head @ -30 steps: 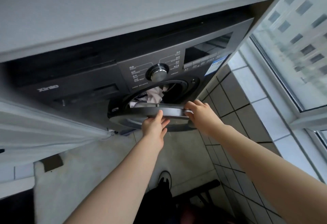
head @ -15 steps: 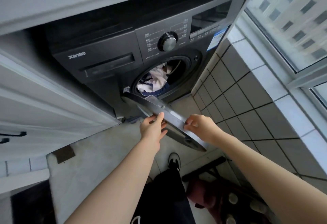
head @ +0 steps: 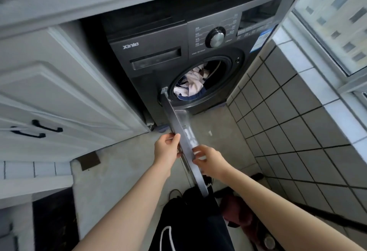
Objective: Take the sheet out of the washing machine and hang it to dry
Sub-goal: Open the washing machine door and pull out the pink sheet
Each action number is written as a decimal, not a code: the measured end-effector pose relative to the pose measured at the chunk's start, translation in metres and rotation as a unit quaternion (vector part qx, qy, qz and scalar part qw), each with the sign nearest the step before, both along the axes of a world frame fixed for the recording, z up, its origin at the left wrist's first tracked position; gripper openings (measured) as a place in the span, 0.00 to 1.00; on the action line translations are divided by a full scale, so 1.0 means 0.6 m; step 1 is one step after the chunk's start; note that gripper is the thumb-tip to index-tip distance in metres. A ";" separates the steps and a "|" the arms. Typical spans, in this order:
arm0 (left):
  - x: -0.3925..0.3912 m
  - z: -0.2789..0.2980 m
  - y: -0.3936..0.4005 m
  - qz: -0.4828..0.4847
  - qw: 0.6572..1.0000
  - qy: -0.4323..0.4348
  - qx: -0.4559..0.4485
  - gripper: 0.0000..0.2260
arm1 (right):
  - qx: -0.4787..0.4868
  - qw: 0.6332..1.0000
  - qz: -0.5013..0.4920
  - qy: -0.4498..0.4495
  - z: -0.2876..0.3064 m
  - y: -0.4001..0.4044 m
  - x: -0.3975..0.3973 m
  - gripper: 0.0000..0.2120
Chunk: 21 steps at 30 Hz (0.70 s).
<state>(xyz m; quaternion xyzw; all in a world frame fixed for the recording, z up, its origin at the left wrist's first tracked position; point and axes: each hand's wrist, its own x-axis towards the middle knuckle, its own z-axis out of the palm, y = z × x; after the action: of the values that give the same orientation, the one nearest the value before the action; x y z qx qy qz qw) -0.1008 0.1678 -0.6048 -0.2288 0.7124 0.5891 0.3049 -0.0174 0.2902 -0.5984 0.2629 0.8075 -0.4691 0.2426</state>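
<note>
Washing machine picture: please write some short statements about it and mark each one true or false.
1. The washing machine door is closed. False: it stands wide open.
2. Laundry lies inside the drum. True.
3. Both hands hold the door's edge: left hand, right hand. True.
4. The right hand is pulling laundry out. False: it is on the door.
5. The round knob sits above the drum opening. True.

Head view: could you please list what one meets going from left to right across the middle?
Black cabinet handles → white cabinet door → washing machine → laundry in the drum → tiled wall → window.
</note>
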 end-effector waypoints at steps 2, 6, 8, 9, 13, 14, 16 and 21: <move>-0.001 0.004 -0.025 -0.009 1.000 0.010 -0.012 0.01 | -0.009 1.000 0.000 0.004 -0.003 -0.029 -0.003 0.14; -0.007 0.009 -0.069 -0.022 0.999 0.034 -0.035 0.01 | -0.030 0.999 0.010 0.004 -0.006 -0.080 -0.019 0.14; -0.013 0.007 -0.091 -0.032 0.997 0.045 -0.049 0.02 | -0.033 0.999 0.022 0.002 -0.008 -0.101 -0.029 0.14; -0.015 0.005 -0.102 -0.039 0.996 0.052 -0.059 0.03 | -0.033 0.999 0.028 0.001 -0.010 -0.111 -0.034 0.15; -0.022 0.003 -0.133 -0.074 0.986 0.083 -0.127 0.02 | -0.039 0.998 0.045 -0.002 -0.015 -0.142 -0.049 0.15; -0.024 0.006 -0.137 -0.083 0.981 0.092 -0.148 0.02 | -0.043 0.998 0.045 -0.004 -0.016 -0.148 -0.051 0.16; -0.027 0.008 -0.140 -0.100 0.969 0.114 -0.196 0.07 | -0.049 0.998 0.047 -0.013 -0.017 -0.157 -0.056 0.16; -0.037 0.021 -0.133 -0.144 0.936 0.152 -0.282 0.10 | -0.022 0.996 0.080 -0.038 -0.009 -0.136 -0.075 0.15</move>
<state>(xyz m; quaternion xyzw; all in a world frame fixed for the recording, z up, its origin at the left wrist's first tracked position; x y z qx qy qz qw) -0.1233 0.0879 -0.5922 -0.1085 0.9125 0.3416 0.1972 -0.0624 0.2087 -0.6040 0.2096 0.8057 -0.4550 0.3161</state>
